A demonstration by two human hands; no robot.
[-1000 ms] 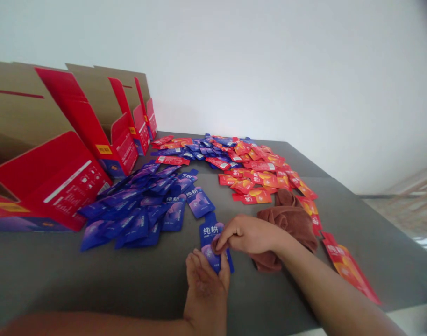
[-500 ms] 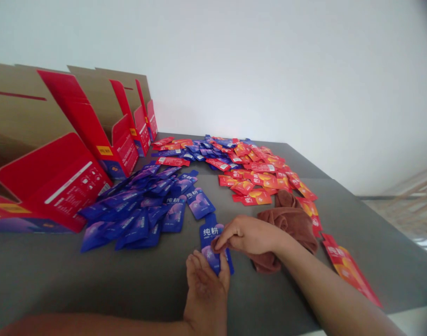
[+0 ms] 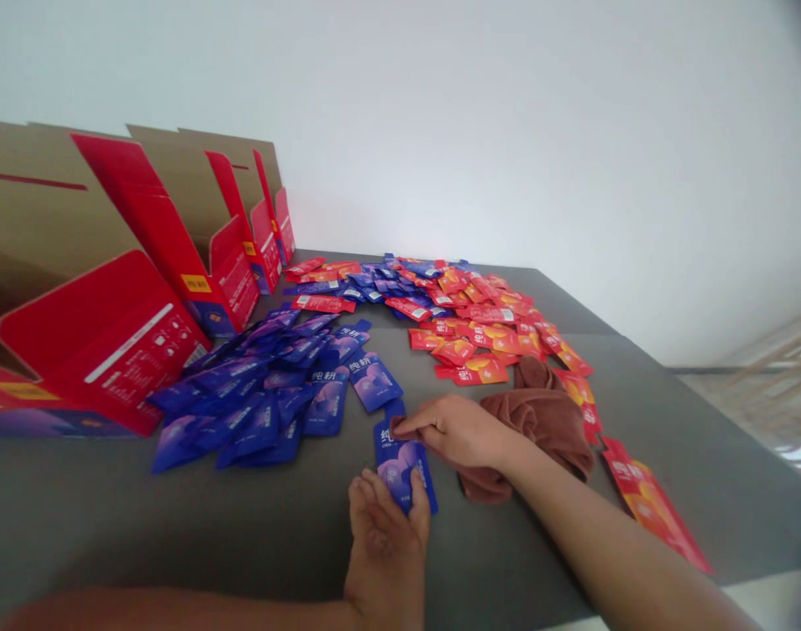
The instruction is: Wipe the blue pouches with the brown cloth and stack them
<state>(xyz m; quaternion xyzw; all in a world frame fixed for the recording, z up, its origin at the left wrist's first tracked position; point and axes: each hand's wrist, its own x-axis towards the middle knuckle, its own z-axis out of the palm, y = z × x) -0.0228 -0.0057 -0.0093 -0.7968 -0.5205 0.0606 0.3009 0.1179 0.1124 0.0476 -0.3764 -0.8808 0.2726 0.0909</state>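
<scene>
A blue pouch (image 3: 400,469) with white lettering and a purple fruit picture lies on the grey table in front of me. My left hand (image 3: 387,526) grips its lower end, thumb on the right edge and fingers at the lower left. My right hand (image 3: 457,431) is closed on a corner of a brown cloth (image 3: 545,421), and its covered fingertips press the pouch near the top, hiding part of the lettering. The rest of the cloth lies bunched on the table, behind and beneath my right wrist.
On the left is a heap of blue pouches (image 3: 262,386), with open red boxes (image 3: 131,342) standing behind it. Red pouches (image 3: 485,329) spread across the back and right, mixed with blue ones. A single red pouch (image 3: 654,499) lies near the table's right edge.
My right hand has slid the cloth corner up the pouch, from its middle to the lettering near the top. The bunched cloth has shifted slightly. My left hand stays in place.
</scene>
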